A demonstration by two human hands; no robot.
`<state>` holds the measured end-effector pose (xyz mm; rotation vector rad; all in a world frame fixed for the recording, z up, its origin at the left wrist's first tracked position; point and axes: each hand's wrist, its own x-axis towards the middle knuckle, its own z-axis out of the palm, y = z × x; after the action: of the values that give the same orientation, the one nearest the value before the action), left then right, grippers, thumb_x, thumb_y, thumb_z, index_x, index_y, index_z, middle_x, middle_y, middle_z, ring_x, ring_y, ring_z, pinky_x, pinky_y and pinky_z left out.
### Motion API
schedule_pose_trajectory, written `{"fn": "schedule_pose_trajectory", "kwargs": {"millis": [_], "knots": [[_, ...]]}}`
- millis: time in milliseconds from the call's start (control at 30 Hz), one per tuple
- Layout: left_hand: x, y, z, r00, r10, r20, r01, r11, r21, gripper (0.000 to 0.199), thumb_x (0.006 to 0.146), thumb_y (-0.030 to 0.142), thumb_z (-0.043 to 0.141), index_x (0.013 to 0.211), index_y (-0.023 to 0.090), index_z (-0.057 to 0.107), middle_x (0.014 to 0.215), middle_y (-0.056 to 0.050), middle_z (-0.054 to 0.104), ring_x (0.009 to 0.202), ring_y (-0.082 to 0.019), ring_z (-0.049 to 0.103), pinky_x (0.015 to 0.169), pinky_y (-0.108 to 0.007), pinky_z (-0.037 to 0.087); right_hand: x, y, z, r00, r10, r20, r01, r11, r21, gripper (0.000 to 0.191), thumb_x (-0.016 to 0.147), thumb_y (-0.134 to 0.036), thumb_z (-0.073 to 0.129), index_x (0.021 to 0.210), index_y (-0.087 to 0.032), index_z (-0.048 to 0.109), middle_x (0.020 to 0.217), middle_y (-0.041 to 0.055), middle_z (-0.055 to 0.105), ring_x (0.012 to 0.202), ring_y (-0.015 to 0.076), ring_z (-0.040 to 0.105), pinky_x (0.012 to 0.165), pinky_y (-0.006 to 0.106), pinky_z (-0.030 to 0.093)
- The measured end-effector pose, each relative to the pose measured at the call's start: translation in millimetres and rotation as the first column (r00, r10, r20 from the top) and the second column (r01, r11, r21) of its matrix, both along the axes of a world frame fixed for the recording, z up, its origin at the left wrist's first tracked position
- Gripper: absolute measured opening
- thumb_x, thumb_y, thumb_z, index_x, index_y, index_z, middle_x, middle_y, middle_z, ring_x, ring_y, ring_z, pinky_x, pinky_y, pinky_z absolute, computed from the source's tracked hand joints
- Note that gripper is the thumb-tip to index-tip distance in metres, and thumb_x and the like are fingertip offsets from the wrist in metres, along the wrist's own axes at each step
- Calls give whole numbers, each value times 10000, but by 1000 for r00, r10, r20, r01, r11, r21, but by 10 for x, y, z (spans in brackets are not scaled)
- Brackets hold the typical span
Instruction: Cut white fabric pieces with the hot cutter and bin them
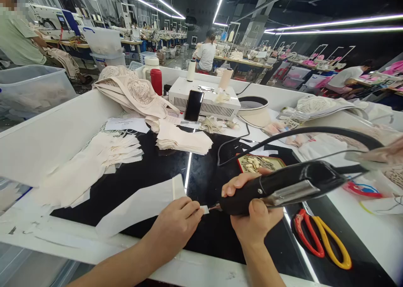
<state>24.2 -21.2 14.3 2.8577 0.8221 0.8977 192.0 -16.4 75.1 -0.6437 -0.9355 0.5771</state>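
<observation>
My right hand (pixel 253 225) is wrapped round the body of a black corded hand tool (pixel 239 198) with a silver lever along its side. A thin metal tip juts from its front end. The fingers of my left hand (pixel 178 220) pinch a small white strip (pixel 206 210), whose end pokes out beside that tip. I cannot tell if they touch. Behind and left of my left hand, a pale fabric panel (pixel 138 206) lies flat on the black board (pixel 151 169). Whether the strip belongs to this panel is hidden by my fingers.
Scissors (pixel 321 236) with red and yellow handles lie at right. Fabric stacks (pixel 94 161) and pieces (pixel 184 139) sit left and behind. A small tray (pixel 264 163), a phone (pixel 193 105), a white box (pixel 214 98) and bra cups (pixel 135 87) stand farther back. The tool's cable (pixel 302 130) arches rightward.
</observation>
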Motion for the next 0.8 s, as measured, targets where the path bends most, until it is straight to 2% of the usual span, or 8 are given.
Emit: {"fn": "schedule_pose_trajectory", "kwargs": {"millis": [133, 333, 667, 800], "knots": [[-7, -1, 0, 1000, 4, 2, -5, 1000, 2, 235, 1058, 46, 457, 1159, 104, 661, 990, -75, 712, 902, -214, 681, 789, -348, 639, -4, -39, -17, 1000, 23, 13, -23, 1000, -15, 433, 850, -413, 813, 1228, -296, 638, 813, -39, 672, 585, 139, 626, 519, 295, 538], [-7, 3, 2, 1000, -1, -9, 1, 1000, -2, 256, 1079, 71, 422, 1175, 106, 657, 996, -78, 717, 907, -216, 682, 785, -354, 640, 6, -35, -64, 999, 33, 16, -33, 999, -13, 392, 873, -345, 789, 1233, -292, 643, 828, -31, 686, 609, 139, 638, 533, 294, 552], [-154, 120, 73, 999, 19, 48, -12, 990, -142, 220, 1070, 74, 486, 1115, 163, 682, 1018, -59, 709, 945, -206, 670, 819, -350, 623, 21, -61, -76, 998, 56, 41, -55, 998, -24, 427, 867, -388, 798, 1248, -299, 629, 837, -28, 672, 610, 152, 645, 546, 322, 564], [-222, 149, 72, 998, 31, 56, -22, 987, -160, 229, 1060, 61, 495, 1104, 166, 694, 1003, -59, 704, 939, -203, 673, 822, -348, 619, 26, -60, -82, 998, 54, 25, -54, 998, -21, 442, 859, -399, 809, 1246, -286, 630, 833, -24, 671, 610, 154, 641, 541, 319, 560]]}}
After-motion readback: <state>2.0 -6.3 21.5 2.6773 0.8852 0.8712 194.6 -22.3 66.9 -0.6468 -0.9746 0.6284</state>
